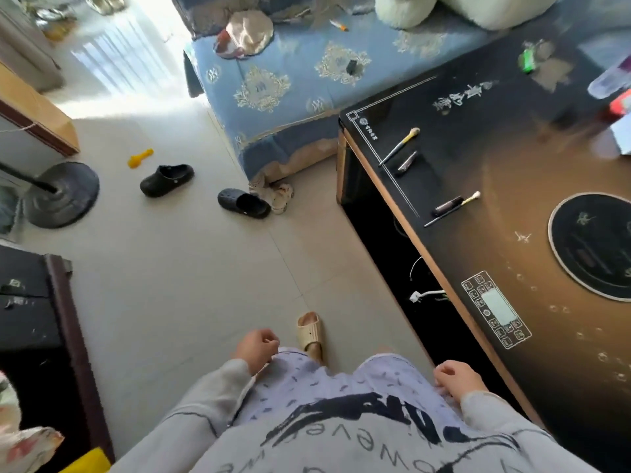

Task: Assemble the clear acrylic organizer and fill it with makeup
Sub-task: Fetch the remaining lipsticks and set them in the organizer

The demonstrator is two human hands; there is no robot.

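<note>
Makeup lies on the dark glossy table [512,186] at the right. A long brush with a pale tip [401,145] lies beside a dark tube [407,163] near the table's far left corner. Closer to me, a brown mascara-like tube [448,205] lies against a thin brush [454,208]. No acrylic organizer shows in view. My left hand [256,348] hangs by my waist with loosely curled fingers and holds nothing. My right hand [456,375] hangs the same way, close to the table's near edge.
A blue patterned sofa [280,83] stands behind the table. Black clogs [167,179] [244,203], a beige slipper [310,332] and a yellow toy [140,158] lie on the tiled floor. A fan base [61,194] and a dark cabinet [37,319] stand at the left.
</note>
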